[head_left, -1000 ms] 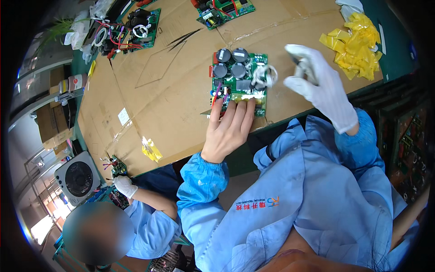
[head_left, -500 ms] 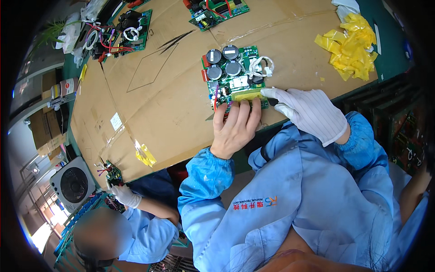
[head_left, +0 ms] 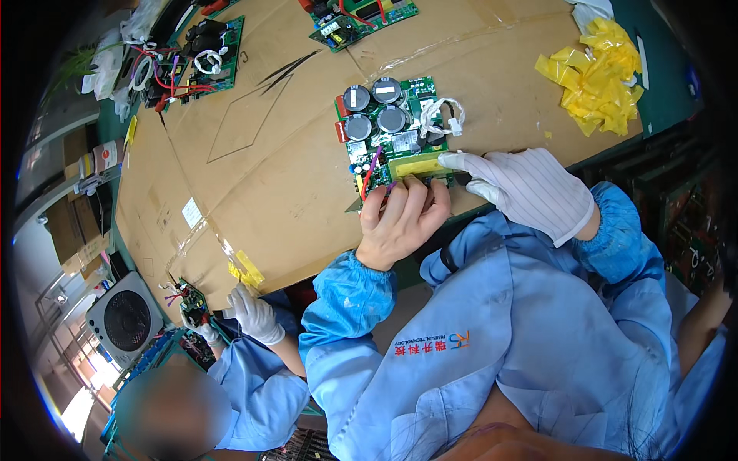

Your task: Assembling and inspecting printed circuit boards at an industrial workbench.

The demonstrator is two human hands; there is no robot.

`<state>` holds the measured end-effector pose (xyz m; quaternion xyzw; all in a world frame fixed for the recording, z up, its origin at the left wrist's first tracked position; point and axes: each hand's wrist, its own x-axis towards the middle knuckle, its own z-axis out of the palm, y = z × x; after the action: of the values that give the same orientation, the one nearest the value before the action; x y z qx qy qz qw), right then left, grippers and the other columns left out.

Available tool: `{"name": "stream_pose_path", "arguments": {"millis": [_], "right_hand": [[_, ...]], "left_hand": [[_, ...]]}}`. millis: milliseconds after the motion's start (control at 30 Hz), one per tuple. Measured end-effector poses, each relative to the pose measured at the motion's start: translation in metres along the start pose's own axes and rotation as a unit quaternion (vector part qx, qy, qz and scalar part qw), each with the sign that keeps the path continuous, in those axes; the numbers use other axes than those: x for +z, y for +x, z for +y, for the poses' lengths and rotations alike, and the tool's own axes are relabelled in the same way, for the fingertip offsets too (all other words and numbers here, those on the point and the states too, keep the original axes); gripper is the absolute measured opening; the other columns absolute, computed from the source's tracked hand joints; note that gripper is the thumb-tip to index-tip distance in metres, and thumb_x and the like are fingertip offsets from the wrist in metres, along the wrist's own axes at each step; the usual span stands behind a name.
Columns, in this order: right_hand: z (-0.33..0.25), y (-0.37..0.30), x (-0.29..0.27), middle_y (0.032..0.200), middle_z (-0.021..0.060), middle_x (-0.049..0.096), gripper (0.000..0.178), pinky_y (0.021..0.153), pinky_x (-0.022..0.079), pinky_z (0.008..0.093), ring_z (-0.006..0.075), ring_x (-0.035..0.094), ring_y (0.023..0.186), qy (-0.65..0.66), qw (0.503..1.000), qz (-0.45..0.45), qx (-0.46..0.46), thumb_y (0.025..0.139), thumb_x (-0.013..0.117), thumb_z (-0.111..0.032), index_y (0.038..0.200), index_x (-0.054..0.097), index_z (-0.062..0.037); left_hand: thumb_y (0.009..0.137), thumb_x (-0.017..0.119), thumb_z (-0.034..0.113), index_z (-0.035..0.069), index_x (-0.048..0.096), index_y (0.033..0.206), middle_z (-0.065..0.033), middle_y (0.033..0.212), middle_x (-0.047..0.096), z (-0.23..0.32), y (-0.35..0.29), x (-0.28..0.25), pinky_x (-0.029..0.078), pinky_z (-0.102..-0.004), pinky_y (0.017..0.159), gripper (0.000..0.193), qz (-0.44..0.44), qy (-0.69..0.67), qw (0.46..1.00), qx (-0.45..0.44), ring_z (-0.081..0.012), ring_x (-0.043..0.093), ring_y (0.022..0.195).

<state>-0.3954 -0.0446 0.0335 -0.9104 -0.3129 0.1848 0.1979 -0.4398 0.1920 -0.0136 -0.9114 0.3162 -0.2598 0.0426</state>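
A green circuit board [head_left: 423,84] with several large round black capacitors [head_left: 358,97] lies on the table before me. A looped white cable [head_left: 432,115] sits at its right side, and a red and a purple wire rise at its left. Along its near part runs a strip of yellow tape [head_left: 415,165]. My left hand [head_left: 403,227], bare, has its bent fingers on the board's near edge, gripping it; the fingertips are partly hidden among the parts. My right hand [head_left: 530,192], in a white striped glove, is closed with its fingertips at the tape's right end.
Crumpled yellow tape [head_left: 596,81] is heaped at the far right. More circuit boards [head_left: 219,58] stand at the far left, another board [head_left: 361,27] at the far edge. A co-worker's gloved hand [head_left: 257,315] is near a yellow tape piece [head_left: 246,269] at the lower left. A fan [head_left: 127,315] stands beyond.
The co-worker's gloved hand has come up to the yellow tape piece at the table edge. My hands stay at the board with only slight shifts; the whole view has moved a little.
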Motion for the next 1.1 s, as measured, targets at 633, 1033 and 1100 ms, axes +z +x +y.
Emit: {"name": "stream_pose_path", "arguments": {"millis": [633, 1033, 1100], "right_hand": [[0.009, -0.004, 0.000, 0.075, 0.0084, 0.061, 0.047, 0.046, 0.049, 0.0416, 0.0277, 0.064, 0.058, 0.005, 0.995, 0.074, -0.073, 0.093, 0.051, -0.018, 0.139, 0.055, -0.0230], [0.019, 0.002, 0.030, 0.071, 0.0092, 0.060, 0.036, 0.045, 0.044, 0.0419, 0.0280, 0.062, 0.057, -0.067, 0.965, 0.211, -0.143, 0.092, 0.053, -0.022, 0.127, 0.066, -0.0239], [0.021, 0.006, 0.026, 0.071, 0.0094, 0.060, 0.036, 0.045, 0.045, 0.0423, 0.0284, 0.062, 0.057, -0.068, 0.961, 0.216, -0.158, 0.092, 0.054, -0.022, 0.126, 0.066, -0.0231]], "left_hand": [[0.084, 0.062, 0.033, 0.025, 0.065, 0.114, -0.0021, 0.103, 0.064, -0.001, -0.004, -0.001, 0.033, -0.0432, 0.096, 0.031, -0.037, -0.030, 0.999, 0.007, -0.0173, 0.060, 0.085], [0.075, 0.066, 0.023, 0.022, 0.068, 0.105, -0.0023, 0.102, 0.064, -0.001, 0.005, 0.001, 0.033, -0.0441, 0.099, 0.030, 0.000, -0.035, 0.999, -0.016, -0.0181, 0.058, 0.084], [0.076, 0.067, 0.020, 0.020, 0.068, 0.104, -0.0033, 0.102, 0.062, 0.000, 0.008, -0.005, 0.033, -0.0453, 0.098, 0.028, -0.003, -0.044, 0.999, -0.014, -0.0192, 0.058, 0.086]]}}
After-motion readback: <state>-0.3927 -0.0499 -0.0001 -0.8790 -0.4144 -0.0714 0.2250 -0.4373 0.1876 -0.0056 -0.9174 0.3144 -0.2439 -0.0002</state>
